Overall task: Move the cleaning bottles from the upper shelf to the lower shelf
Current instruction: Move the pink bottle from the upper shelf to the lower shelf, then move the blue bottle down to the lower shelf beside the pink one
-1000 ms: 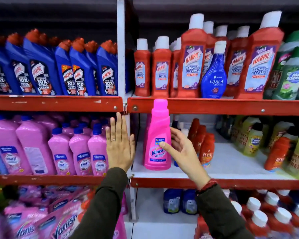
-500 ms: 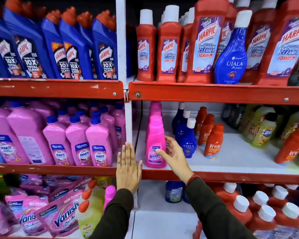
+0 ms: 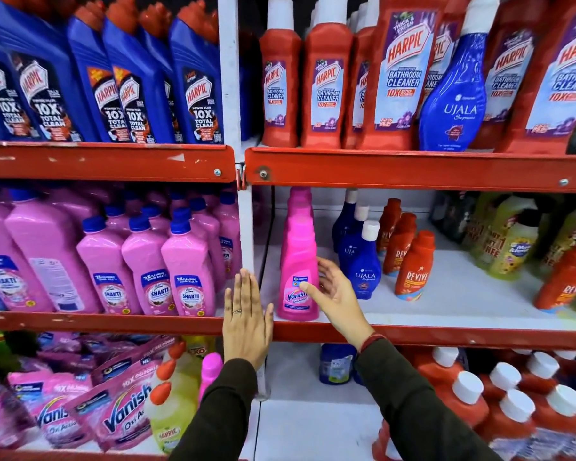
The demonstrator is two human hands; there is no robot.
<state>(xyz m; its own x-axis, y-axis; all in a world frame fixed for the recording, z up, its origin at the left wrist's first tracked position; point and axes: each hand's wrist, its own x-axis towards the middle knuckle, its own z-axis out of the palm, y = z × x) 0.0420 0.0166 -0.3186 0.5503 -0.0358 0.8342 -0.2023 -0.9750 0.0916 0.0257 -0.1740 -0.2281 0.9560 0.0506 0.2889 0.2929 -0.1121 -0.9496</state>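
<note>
A pink Vanish bottle [image 3: 298, 254] stands upright at the left end of the white lower shelf [image 3: 446, 294], with another pink bottle [image 3: 300, 199] right behind it. My right hand [image 3: 338, 294] is beside it, fingers spread along its right side and the thumb tip touching its label. My left hand [image 3: 245, 324] lies flat and empty against the white upright post [image 3: 228, 78]. On the upper shelf [image 3: 413, 169] stand red Harpic bathroom cleaner bottles [image 3: 326, 88] and one blue Ujala bottle [image 3: 453, 104].
Blue Ujala bottles [image 3: 359, 261] and red Revive bottles [image 3: 413, 267] stand just right of my hand. Green and yellow bottles [image 3: 512, 247] fill the far right. Pink Shakti bottles [image 3: 187, 271] and blue Harpic bottles [image 3: 140, 91] fill the left bay. Vanish pouches [image 3: 123, 414] lie below.
The pink Vanish bottle went from in front of the upper shelf edge down onto the lower shelf. My right hand's grip has loosened, and my left hand dropped lower along the post.
</note>
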